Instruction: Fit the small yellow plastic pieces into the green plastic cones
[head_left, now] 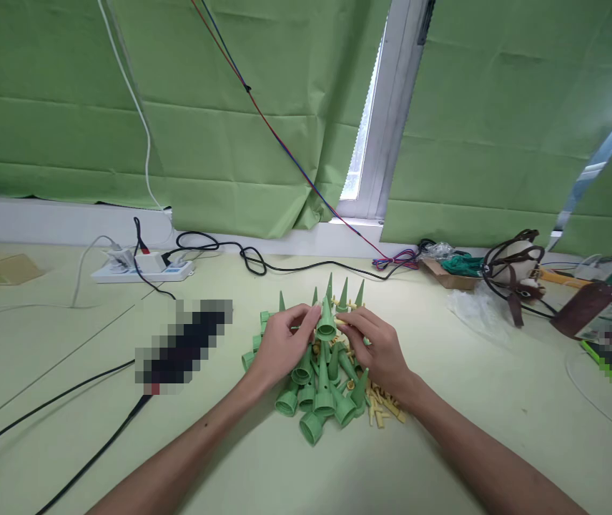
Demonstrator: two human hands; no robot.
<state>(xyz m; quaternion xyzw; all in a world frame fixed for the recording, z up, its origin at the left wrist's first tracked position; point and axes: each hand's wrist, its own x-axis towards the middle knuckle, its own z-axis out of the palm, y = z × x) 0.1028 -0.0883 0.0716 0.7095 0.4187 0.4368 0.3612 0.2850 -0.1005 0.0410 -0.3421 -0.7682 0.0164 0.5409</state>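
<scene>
Between my fingers, a green plastic cone (326, 327) with a wide open base is held point up over the pile. My left hand (287, 342) grips it from the left side. In my right hand (377, 349) a small yellow plastic peg (341, 321) is pinched, its end close to the cone's right side; whether it has entered the cone I cannot tell. Below both hands lies a heap of green cones (324, 400), some on their sides, some upright. Loose yellow pegs (382, 409) lie at the heap's right, under my right wrist. Several cones stand upright behind my hands.
A white power strip (142, 270) with plugs sits at the back left. Black cable (306, 266) runs along the wall side. A blurred dark object (188, 343) lies left of the heap. At the right are a plastic bag (480, 311), a cardboard box (448, 275) and a brown-and-white bag (515, 268).
</scene>
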